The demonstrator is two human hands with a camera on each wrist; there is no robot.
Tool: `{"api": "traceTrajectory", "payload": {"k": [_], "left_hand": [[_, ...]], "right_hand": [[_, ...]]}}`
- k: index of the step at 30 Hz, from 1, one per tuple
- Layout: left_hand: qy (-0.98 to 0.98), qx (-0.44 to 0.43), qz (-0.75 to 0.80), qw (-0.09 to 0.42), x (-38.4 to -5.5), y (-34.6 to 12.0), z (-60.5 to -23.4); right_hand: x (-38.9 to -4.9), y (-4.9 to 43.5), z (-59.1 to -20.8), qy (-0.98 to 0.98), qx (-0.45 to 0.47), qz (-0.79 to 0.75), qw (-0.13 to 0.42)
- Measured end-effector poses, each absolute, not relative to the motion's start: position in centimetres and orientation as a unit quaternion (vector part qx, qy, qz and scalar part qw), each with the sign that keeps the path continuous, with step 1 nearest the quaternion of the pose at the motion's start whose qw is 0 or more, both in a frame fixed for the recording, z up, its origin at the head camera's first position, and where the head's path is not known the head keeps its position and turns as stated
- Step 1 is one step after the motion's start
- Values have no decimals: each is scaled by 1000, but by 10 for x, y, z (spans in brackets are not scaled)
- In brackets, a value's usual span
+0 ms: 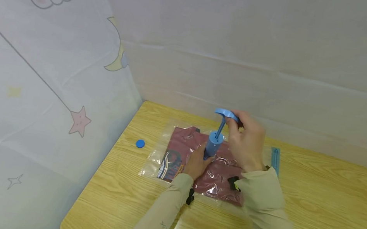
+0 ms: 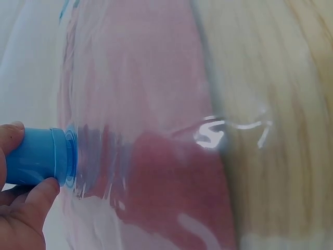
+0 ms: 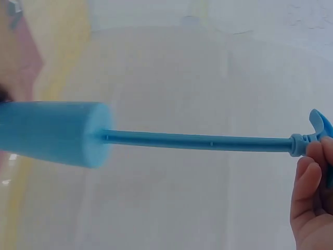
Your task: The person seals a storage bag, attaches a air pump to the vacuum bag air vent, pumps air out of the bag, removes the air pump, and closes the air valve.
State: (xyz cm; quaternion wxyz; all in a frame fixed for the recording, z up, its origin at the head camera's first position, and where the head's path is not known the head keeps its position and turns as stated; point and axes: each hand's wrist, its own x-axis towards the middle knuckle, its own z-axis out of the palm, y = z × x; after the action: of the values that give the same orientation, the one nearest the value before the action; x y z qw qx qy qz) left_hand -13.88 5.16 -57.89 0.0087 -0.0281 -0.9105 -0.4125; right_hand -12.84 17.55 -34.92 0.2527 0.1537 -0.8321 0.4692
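Note:
A blue hand pump [image 1: 213, 144] stands on a clear plastic vacuum bag [image 1: 151, 165] with a dark red folded garment [image 1: 220, 176] inside. My left hand [image 1: 196, 163] grips the lower part of the pump barrel, and in the left wrist view the barrel's end [image 2: 61, 156] meets the bag's round valve [image 2: 73, 161]. My right hand [image 1: 246, 141] holds the pump's handle [image 1: 226, 114] above the barrel. In the right wrist view the long plunger rod [image 3: 208, 140] is drawn well out of the barrel [image 3: 57, 133].
A round blue cap [image 1: 140, 143] lies on the wooden table [image 1: 106, 189] left of the bag. The bag's blue zip strip [image 1: 275, 160] runs along its right side. Pale printed cloth [image 1: 247, 61] hangs behind the table and on its left.

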Motion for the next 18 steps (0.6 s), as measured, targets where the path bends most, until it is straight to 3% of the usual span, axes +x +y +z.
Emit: {"api": "traceTrajectory", "payload": {"k": [8,18], "left_hand": [[-902,-20,-430,-11,-140,50,-578],[-908,-18,-417,-14,-140,51,-579]], "right_hand": [[-123,175,-316,-788,162,509,307],[-124,176,-315,-787,163,511,305]]}}
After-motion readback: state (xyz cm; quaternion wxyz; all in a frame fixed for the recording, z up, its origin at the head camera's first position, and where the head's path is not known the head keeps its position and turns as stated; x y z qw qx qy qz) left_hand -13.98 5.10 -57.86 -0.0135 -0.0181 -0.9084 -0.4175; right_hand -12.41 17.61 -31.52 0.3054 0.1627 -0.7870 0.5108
